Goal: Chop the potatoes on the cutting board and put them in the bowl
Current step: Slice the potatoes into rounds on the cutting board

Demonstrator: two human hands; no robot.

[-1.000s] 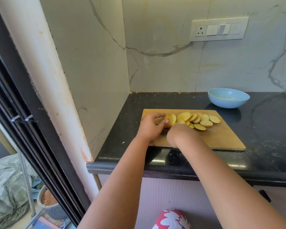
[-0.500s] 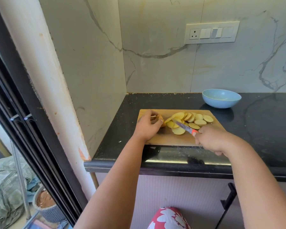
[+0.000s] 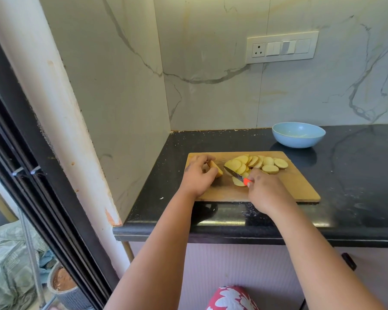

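One bowl [image 3: 298,134], one cutting board [image 3: 298,186], one knife [image 3: 235,174], two hands.

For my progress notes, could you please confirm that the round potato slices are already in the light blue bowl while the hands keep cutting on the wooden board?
Not quite: the head view shows the round potato slices lying on the wooden board; the light blue bowl holds none. The hands are cutting there.

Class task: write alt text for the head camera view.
A person's left hand steadies a potato piece on a wooden cutting board while the right hand holds a knife beside potato slices; a blue bowl waits behind.
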